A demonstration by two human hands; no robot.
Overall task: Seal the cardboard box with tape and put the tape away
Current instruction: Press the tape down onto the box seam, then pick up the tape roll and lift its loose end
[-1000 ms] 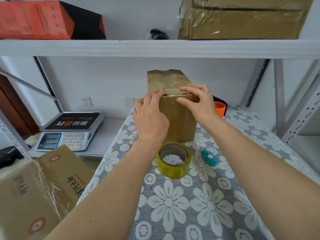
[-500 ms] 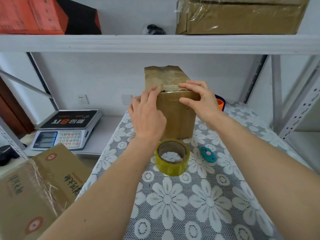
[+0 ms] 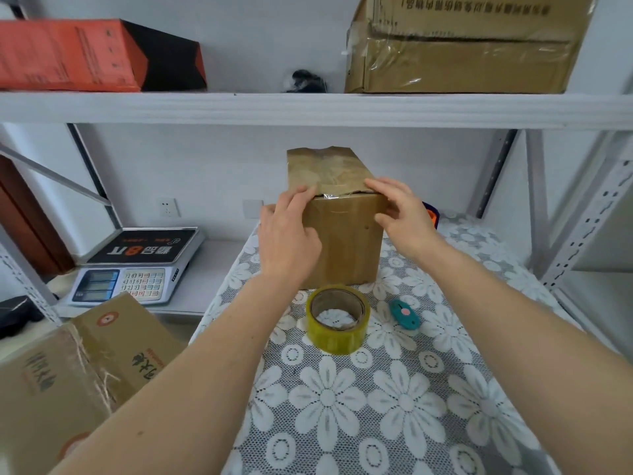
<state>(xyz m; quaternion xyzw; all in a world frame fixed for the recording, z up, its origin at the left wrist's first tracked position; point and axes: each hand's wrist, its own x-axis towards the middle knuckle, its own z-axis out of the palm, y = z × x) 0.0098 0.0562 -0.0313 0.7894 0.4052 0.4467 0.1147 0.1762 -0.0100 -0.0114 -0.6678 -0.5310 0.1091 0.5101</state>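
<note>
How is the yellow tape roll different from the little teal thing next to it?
The tape roll is a yellow ring with a hole; the teal cutter is a solid oval with a pink dot. The roll is bigger and taller; the cutter lies low. Both rest untouched on the flowered cloth.

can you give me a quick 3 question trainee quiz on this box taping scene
1. True or false: the tape roll is held in one of the hands.
2. What lies right of the tape roll on the tablecloth? A) scissors B) small teal cutter C) marker
3. Where are the left hand and right hand?

Key
1. False; it rests on the cloth in front of the cardboard box.
2. B, the teal cutter.
3. On the box's upper front corners, fingers at its top front edge.
</note>
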